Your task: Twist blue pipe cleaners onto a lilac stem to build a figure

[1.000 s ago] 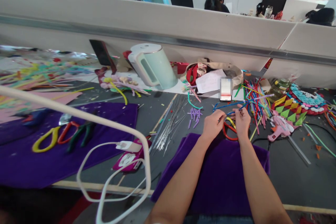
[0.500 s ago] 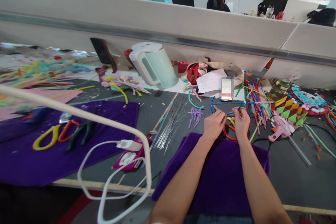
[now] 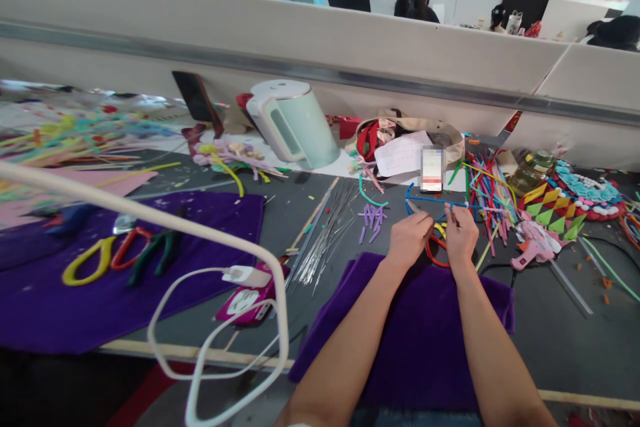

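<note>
A thin blue pipe cleaner (image 3: pixel 433 199), bent near its left end, spans the space just beyond both hands. My left hand (image 3: pixel 411 239) is closed, its thumb and fingers pinched at the bent blue part. My right hand (image 3: pixel 462 235) pinches the same blue pipe cleaner near its right end, where a small pale tip shows. Below and between the hands lies a red looped handle (image 3: pixel 437 257) with a yellow part above it; the rest of that tool is hidden. Under my forearms is a folded purple cloth (image 3: pixel 420 347).
Purple short pieces (image 3: pixel 373 221) and silver wires (image 3: pixel 325 240) lie left of my hands. To the right are a bundle of coloured pipe cleaners (image 3: pixel 490 190) and a pink glue gun (image 3: pixel 535 247). A phone (image 3: pixel 431 170) stands behind. A white cable (image 3: pixel 240 240) loops across the left foreground.
The blue pipe cleaner has shifted slightly right, its right end a little lower. Both hands have moved only slightly and keep their pinch.
</note>
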`<state>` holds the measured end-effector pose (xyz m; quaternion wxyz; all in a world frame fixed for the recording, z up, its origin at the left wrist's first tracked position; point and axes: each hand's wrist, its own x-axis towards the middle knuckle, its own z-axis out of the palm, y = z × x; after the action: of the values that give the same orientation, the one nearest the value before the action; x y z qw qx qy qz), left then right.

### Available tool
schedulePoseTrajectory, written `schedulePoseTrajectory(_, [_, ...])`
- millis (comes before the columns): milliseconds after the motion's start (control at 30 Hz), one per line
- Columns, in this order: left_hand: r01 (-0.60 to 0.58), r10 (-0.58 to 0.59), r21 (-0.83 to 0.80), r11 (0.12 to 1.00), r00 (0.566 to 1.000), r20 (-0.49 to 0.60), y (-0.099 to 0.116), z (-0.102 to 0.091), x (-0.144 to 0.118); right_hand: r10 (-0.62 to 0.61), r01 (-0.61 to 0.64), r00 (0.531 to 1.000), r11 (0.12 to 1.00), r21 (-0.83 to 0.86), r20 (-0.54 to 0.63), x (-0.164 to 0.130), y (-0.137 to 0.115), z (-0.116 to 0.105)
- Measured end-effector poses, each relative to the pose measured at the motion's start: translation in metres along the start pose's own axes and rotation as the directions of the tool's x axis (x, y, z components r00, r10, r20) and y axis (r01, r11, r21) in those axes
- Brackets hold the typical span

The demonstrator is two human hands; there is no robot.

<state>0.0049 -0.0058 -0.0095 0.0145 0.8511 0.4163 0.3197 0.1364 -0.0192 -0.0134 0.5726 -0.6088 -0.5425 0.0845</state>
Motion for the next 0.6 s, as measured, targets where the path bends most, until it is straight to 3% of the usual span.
schedulePoseTrajectory(167, [-0.079,0.078,0.030,0.996,0.997,0.019,0.002,0.002,0.000,0.067,-0.064,0.998,0.982,0.177,-0.010,-0.002,0.001,0.004])
schedulePoseTrajectory(267, [-0.059,0.058,0.034,0.998,0.998,0.025,0.004,0.002,0.000,0.083,-0.081,0.997,0.967,0.243,0.002,-0.005,0.000,0.008])
schedulePoseTrajectory(467, [0.132,-0.134,-0.075,0.988,0.991,-0.020,0.005,-0.005,0.001,0.007,0.007,0.999,0.943,0.333,-0.039,-0.011,-0.007,0.013])
schedulePoseTrajectory(600, [0.254,-0.292,-0.249,0.934,0.948,-0.127,0.003,-0.007,0.002,-0.003,0.011,1.000,0.917,0.398,-0.020,-0.013,-0.012,0.013])
